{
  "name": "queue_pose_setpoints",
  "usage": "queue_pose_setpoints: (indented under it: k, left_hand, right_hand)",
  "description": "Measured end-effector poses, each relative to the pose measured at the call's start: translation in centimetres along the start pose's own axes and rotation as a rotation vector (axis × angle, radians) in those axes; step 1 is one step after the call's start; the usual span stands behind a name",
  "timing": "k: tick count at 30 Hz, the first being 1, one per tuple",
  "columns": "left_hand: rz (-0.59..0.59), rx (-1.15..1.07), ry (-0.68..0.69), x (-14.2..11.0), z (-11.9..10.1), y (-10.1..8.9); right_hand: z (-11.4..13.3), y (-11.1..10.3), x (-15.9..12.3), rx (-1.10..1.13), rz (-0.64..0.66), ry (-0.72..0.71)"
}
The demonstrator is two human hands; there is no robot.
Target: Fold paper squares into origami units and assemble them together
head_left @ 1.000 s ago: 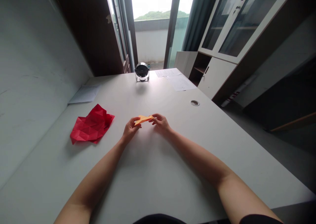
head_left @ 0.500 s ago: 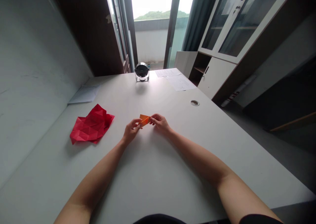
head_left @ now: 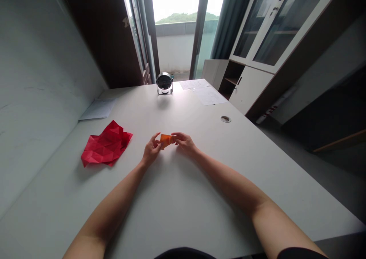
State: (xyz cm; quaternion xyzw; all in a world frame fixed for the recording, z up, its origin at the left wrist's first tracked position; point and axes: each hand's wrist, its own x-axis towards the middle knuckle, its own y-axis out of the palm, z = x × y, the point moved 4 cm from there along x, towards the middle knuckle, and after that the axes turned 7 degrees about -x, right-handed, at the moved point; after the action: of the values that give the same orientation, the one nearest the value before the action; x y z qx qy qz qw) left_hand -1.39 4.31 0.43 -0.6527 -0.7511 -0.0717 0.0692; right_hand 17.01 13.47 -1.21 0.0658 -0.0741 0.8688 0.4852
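Note:
A small folded piece of orange paper [head_left: 166, 140] is held up between my two hands near the middle of the table. My left hand [head_left: 152, 148] pinches its left side with the thumb and a finger, while the index finger is raised off it. At its right end, my right hand [head_left: 184, 141] grips the paper between thumb and fingertips. Off to the left lies a large sheet of creased red paper [head_left: 105, 144], crumpled along many fold lines and touched by neither hand.
The white table [head_left: 183, 205] runs to a wall [head_left: 42, 99] on the left. At its far end stand a round silver-and-black device [head_left: 164, 83] and some paper sheets [head_left: 210, 95]. Another sheet [head_left: 98, 108] lies by the wall. A cable hole [head_left: 225, 119] is at right.
The orange paper has turned a little in my hands and shows a different face. My left index finger has lifted away from it; the red paper lies unmoved.

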Motion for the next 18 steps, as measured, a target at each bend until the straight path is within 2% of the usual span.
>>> queue_pose_setpoints:
  k: [9, 18]
  left_hand:
    - [0.013, 0.165, 0.003, -0.2, -0.5, 0.2]
    - [0.024, 0.233, 0.028, -0.3, -0.7, 0.2]
  right_hand:
    - [0.4, 0.8, -0.4, -0.047, 0.087, -0.078]
    - [1.0, 1.2, -0.9, -0.193, 0.121, -0.072]
